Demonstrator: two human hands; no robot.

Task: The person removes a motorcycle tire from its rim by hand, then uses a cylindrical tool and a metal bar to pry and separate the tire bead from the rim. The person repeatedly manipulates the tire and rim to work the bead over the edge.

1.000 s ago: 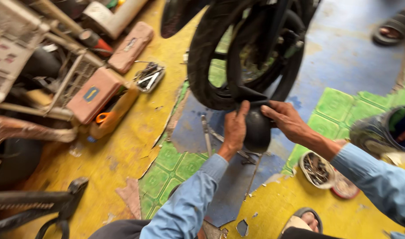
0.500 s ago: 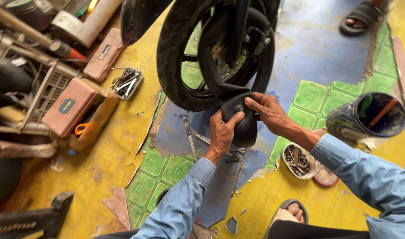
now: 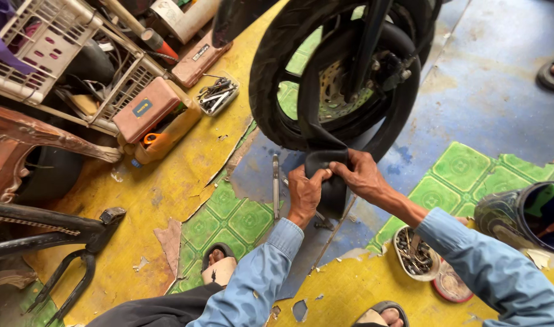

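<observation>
far left: a white plastic lattice crate (image 3: 43, 42) sits tilted among clutter, with a dark metal bicycle fork (image 3: 77, 242) lying on the floor nearer the camera.
left of centre: a flat pinkish-brown box (image 3: 149, 109) rests on a yellow plastic jug (image 3: 168, 136); just right of them a small clear tray of metal tools (image 3: 217, 95).
floor: worn yellow and green patterned vinyl floor (image 3: 137, 194), torn to bare blue-grey in the middle.
tyre lever: a slim grey metal bar (image 3: 275, 184) lies flat on the floor, just left of the left hand.
left hand: left hand (image 3: 305, 191) clenched on the black rubber inner tube (image 3: 325, 163), thumb pressed on top.
inner tube: hangs out of the black motorbike wheel (image 3: 337, 72) at centre, down to the floor between both hands.
right hand: right hand (image 3: 361, 175) grasping the tube's right edge, fingers pinching it, touching the left hand's thumb.
right near: a round bowl of small metal parts (image 3: 415, 252) by the right sleeve.
far right: a dark patterned bucket (image 3: 534, 215) at the frame edge.
</observation>
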